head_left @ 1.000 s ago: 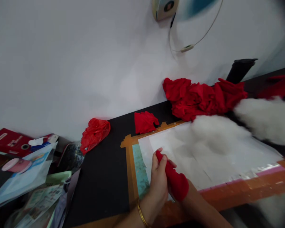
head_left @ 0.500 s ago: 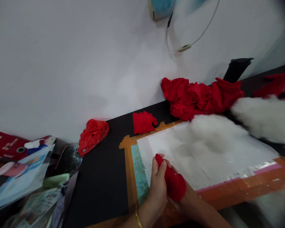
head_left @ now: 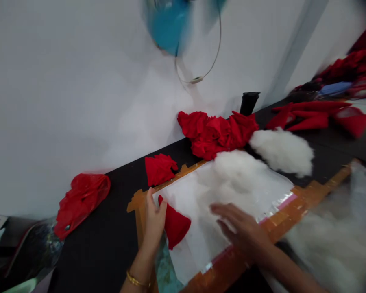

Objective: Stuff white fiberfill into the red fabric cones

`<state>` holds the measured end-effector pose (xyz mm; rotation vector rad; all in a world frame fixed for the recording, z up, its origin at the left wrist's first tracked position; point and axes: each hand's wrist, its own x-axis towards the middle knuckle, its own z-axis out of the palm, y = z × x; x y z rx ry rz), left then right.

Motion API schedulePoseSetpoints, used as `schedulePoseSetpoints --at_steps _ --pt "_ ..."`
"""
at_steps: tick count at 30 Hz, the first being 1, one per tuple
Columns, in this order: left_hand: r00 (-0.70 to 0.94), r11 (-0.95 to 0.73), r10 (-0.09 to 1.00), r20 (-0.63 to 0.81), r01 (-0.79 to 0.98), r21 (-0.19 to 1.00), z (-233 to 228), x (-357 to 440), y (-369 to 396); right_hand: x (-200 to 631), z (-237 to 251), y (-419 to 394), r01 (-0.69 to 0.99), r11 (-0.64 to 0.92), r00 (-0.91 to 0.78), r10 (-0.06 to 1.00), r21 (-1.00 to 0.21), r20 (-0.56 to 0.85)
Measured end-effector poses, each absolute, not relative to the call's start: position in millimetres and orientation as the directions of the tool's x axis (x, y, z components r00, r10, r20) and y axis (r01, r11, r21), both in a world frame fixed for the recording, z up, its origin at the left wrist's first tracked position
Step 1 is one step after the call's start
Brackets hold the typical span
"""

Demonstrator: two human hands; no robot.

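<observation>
- On the clear plastic sheet (head_left: 262, 191), which lies over a board with orange tape edges (head_left: 308, 199), the left hand (head_left: 154, 219) holds a small red fabric cone (head_left: 174, 225). The fingers are closed around the narrow tip of the cone, with the thumb on its near side, and the wide end points toward the person.
- The right hand (head_left: 242, 230) is above the sheet, a little to the right of the cone and not touching it. Its fingers are spread flat and open, they hold nothing, and the hand is blurred.
- Just behind the right hand, a pile of white stuffing (head_left: 236, 169) rests on the sheet. A second white clump (head_left: 282, 150) lies on the black table (head_left: 116, 228), near the first one.
- Behind the board, a small folded red cloth (head_left: 159, 169) lies on the table, and a bigger heap of red cloth (head_left: 216, 132) is against the white wall (head_left: 64, 81).
- A red plastic bag (head_left: 81, 199) lies on the table to the left, well apart from the hands.
- More red cones (head_left: 317, 116) lie at the far right of the table.
- A blue fan (head_left: 167, 24) is up on the wall, blurred.
</observation>
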<state>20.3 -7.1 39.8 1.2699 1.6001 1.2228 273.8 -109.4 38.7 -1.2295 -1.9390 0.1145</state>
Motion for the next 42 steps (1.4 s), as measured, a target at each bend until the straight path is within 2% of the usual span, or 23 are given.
schedulePoseSetpoints --at_steps 2,4,5,7,9,12,16,18,20,22,24,26,28,32,35,37,39,41,42 --pt "-0.134 -0.081 0.980 0.149 0.415 0.906 47 36 -12 321 36 -95 0.877 0.184 0.100 0.834 -0.444 0.543" --pt "0.094 -0.155 0.987 0.127 0.441 0.884 53 66 -20 357 30 -80 0.944 -0.068 0.218 0.863 -0.322 0.457" --pt "0.249 -0.190 0.965 0.086 0.432 0.881 54 83 -23 369 26 -73 0.957 -0.130 0.221 0.904 -0.259 0.365" --pt "0.478 -0.289 0.877 0.055 0.431 0.855 52 118 -26 376 18 -63 0.970 -0.161 0.194 0.965 -0.183 0.177" --pt "0.593 -0.384 0.802 0.066 0.428 0.818 44 148 -27 367 11 -58 0.968 -0.136 0.158 0.983 -0.210 0.095" --pt "0.670 -0.475 0.739 0.070 0.444 0.760 30 175 -24 344 7 -59 0.923 -0.041 0.107 0.982 -0.382 0.154" --pt "0.636 -0.503 0.769 0.073 0.530 0.682 19 185 -14 330 11 -64 0.727 0.180 -0.034 0.973 -0.662 0.228" --pt "0.614 -0.496 0.787 0.066 0.565 0.660 15 186 -7 334 16 -65 0.666 0.229 -0.053 0.964 -0.710 0.262" --pt "0.614 -0.497 0.786 0.071 0.561 0.662 13 187 -2 342 19 -65 0.701 0.260 -0.066 0.951 -0.664 0.303" --pt "0.616 -0.504 0.783 0.091 0.541 0.674 13 188 0 351 19 -60 0.775 0.306 -0.148 0.939 -0.553 0.311" --pt "0.606 -0.503 0.786 0.119 0.516 0.694 15 185 -1 360 16 -51 0.846 0.328 -0.238 0.938 -0.421 0.253" --pt "0.569 -0.485 0.809 0.150 0.500 0.718 19 174 -2 370 10 -41 0.908 0.283 -0.228 0.953 -0.309 0.201" --pt "0.491 -0.442 0.853 0.175 0.503 0.743 25 153 -1 379 4 -33 0.945 0.212 -0.165 0.967 -0.249 0.194" --pt "0.349 -0.351 0.919 0.185 0.507 0.787 38 98 6 389 1 -37 0.965 0.121 -0.070 0.974 -0.235 0.216" --pt "0.376 -0.364 0.907 0.191 0.470 0.804 42 72 9 373 15 -50 0.968 0.098 -0.035 0.964 -0.229 0.263" --pt "0.453 -0.425 0.867 0.209 0.452 0.784 43 70 7 351 29 -55 0.951 0.181 -0.092 0.939 -0.251 0.331" --pt "0.566 -0.515 0.795 0.220 0.438 0.737 42 77 1 326 39 -53 0.885 0.370 -0.262 0.897 -0.282 0.356" --pt "0.653 -0.587 0.724 0.223 0.414 0.696 41 87 -5 307 38 -42 0.820 0.502 -0.425 0.856 -0.276 0.294" --pt "0.672 -0.603 0.707 0.223 0.407 0.686 41 90 -8 302 34 -35 0.818 0.513 -0.458 0.855 -0.260 0.243"
